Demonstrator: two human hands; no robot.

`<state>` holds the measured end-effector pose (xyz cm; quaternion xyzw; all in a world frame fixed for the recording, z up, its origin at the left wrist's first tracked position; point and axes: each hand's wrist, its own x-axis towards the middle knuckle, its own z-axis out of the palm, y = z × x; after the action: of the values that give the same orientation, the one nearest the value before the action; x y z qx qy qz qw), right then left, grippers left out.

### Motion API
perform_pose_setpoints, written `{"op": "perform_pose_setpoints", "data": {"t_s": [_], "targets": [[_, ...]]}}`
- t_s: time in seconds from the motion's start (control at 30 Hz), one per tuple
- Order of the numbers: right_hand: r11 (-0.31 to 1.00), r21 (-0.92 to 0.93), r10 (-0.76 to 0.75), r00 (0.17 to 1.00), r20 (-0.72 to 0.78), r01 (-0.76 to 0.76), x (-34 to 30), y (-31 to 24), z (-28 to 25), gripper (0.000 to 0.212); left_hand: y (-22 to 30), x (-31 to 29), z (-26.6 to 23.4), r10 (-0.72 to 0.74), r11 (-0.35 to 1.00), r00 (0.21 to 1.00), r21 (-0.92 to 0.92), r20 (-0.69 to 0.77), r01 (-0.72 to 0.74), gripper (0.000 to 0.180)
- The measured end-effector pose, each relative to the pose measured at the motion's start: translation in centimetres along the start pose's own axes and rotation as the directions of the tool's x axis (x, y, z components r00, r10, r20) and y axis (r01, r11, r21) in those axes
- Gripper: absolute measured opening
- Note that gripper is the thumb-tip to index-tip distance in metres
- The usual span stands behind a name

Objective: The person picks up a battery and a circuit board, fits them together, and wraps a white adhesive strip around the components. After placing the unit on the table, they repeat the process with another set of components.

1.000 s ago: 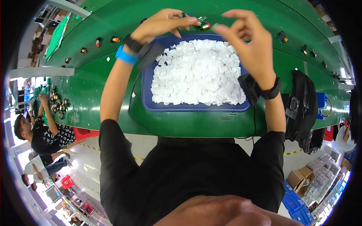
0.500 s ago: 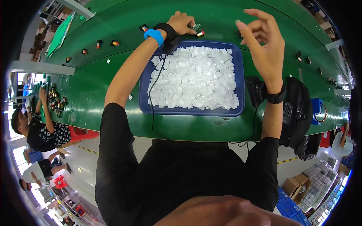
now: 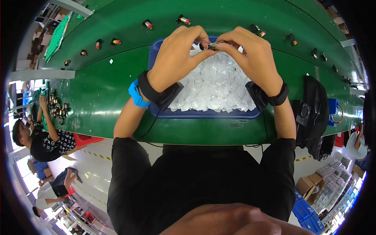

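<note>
Above the far side of a blue tray point(image 3: 219, 114), my left hand point(image 3: 176, 55) and my right hand point(image 3: 252, 55) meet fingertip to fingertip. Both pinch a small circuit board assembly point(image 3: 213, 46), with a dark part at its left end by my left fingers. My fingers cover much of it, so its exact shape is hidden. Many small white square pieces point(image 3: 215, 84) fill the tray beneath. Black straps with dark devices sit on both wrists, and a blue band point(image 3: 137, 94) is on the left one.
Small assemblies with red-yellow cylinders point(image 3: 183, 19) lie spaced along the green table point(image 3: 102, 90). To the right are a black bag point(image 3: 313, 109) and a blue box point(image 3: 333, 111). A co-worker point(image 3: 49, 137) sits at far left beside piled parts point(image 3: 58, 105). Cables hang near my wrists.
My left hand has come back from the table beyond the tray with the small assembly. My right hand has moved left and closed on it too. The view has shifted slightly.
</note>
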<state>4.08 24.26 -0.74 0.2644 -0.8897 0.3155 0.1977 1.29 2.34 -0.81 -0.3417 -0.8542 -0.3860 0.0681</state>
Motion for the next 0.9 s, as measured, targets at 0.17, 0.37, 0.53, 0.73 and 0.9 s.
{"op": "perform_pose_setpoints", "data": {"t_s": [0.17,0.37,0.53,0.73,0.9], "targets": [[1.0,0.015,0.027,0.995,-0.091,-0.025,0.2,-0.7,-0.2,0.011,0.8,-1.2,0.1,0.241,0.963,0.951,0.172,-0.195,-0.209,0.024],[0.977,0.201,0.097,0.987,-0.129,-0.069,-0.2,-1.4,-0.1,0.014,1.5,-1.8,-2.1,-0.081,0.959,0.944,-0.284,-0.321,-0.015,0.026],[0.972,0.076,-0.212,0.969,-0.124,0.222,0.0,-1.1,-0.3,0.018,-0.6,-0.7,-3.8,-0.378,0.516,0.839,-0.663,0.392,0.542,0.041],[0.977,0.043,-0.205,0.973,-0.104,0.211,0.0,-1.5,0.1,0.025,-0.9,-1.0,-3.5,-0.267,0.414,0.829,-0.718,0.492,0.56,0.045],[0.979,-0.055,-0.201,0.976,-0.079,0.197,-0.2,-1.4,0.4,0.023,-1.3,-1.3,-3.1,-0.299,0.465,0.862,-0.726,0.41,0.506,0.039]]}}
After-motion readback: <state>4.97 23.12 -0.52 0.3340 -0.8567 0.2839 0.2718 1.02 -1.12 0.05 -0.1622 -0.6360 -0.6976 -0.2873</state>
